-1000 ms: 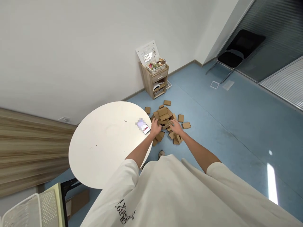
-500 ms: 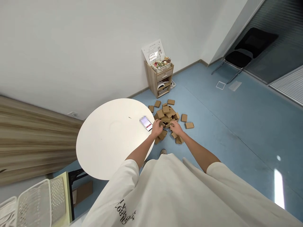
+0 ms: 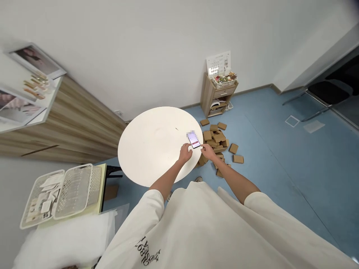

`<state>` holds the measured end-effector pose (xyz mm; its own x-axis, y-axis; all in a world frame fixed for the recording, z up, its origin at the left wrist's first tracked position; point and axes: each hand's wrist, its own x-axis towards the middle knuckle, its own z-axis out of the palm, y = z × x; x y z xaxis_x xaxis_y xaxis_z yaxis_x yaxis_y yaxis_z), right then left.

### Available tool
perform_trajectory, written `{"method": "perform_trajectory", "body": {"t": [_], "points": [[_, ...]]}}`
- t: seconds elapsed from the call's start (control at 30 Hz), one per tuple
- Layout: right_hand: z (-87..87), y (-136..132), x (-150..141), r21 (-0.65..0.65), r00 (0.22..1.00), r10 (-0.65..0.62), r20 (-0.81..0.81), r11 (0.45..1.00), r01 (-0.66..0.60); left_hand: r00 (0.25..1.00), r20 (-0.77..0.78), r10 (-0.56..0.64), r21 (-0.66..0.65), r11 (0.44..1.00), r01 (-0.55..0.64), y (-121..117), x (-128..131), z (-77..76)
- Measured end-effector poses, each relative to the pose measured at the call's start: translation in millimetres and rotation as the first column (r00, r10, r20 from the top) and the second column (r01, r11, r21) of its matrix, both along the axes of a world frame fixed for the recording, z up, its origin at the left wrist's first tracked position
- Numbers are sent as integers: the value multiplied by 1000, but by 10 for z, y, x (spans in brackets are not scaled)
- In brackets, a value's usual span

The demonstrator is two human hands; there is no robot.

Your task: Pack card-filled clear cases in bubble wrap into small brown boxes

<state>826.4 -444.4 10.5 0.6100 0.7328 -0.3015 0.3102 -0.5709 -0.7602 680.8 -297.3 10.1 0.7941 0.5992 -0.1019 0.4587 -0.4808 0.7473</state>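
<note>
A lit smartphone [image 3: 194, 141] lies face up near the right edge of the round white table [image 3: 151, 149]; part of its screen is pixelated. My left hand [image 3: 185, 152] is over the table just left of the phone, its thumb apart from the loosely bent fingers and nothing in its grasp. On the phone's other side, at the table's edge, my right hand [image 3: 208, 151] is empty too, with fingers partly stretched toward the lower corner of the phone. Whether a fingertip touches it, I cannot tell. Beyond the right hand, small brown cardboard boxes [image 3: 219, 138] lie heaped on the floor.
Against the wall stands a small wooden cabinet [image 3: 206, 95] topped by a basket of flowers [image 3: 224, 79]. White plastic baskets [image 3: 73, 192] sit on a stand at lower left. A wood-grain counter [image 3: 81, 119] fills the left side; a black chair [image 3: 328, 92] is far right.
Both hands have come away from a cardboard box at the pile and are now empty beside the phone. The view has swung left, bringing the counter and more of the baskets into sight.
</note>
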Motion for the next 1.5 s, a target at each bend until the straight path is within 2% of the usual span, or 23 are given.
{"method": "perform_trajectory", "body": {"t": [0.13, 0.33, 0.53, 0.7, 0.87, 1.07, 1.3, 1.5], "points": [[10, 274, -383, 4, 998, 62, 19, 998, -62, 998, -9, 57, -37, 998, -58, 168, -487, 41], [-48, 602, -1127, -19, 991, 130, 41, 991, -130, 992, 11, 123, -73, 990, -122, 388, -1331, 67], [-81, 925, -1887, -21, 973, 228, 35, 974, -227, 977, 22, 213, -113, 971, -209, 601, -2232, 15], [14, 1280, -2397, -42, 939, 343, 19, 939, -342, 947, 20, 321, -126, 940, -316, 769, -2832, -58], [120, 1668, -2710, -30, 884, 466, 18, 884, -466, 895, 24, 445, -115, 891, -440, 898, -3206, -87], [149, 2043, -2855, -16, 806, 592, 7, 806, -591, 830, -6, 558, -89, 826, -556, 989, -3455, -37], [16, 2358, -2976, -6, 716, 697, -28, 716, -698, 758, -79, 647, -79, 754, -652, 941, -3706, 66], [-29, 2586, -3400, 11, 628, 778, -29, 628, -778, 691, -172, 702, -61, 693, -718, 920, -4136, 85]]}}
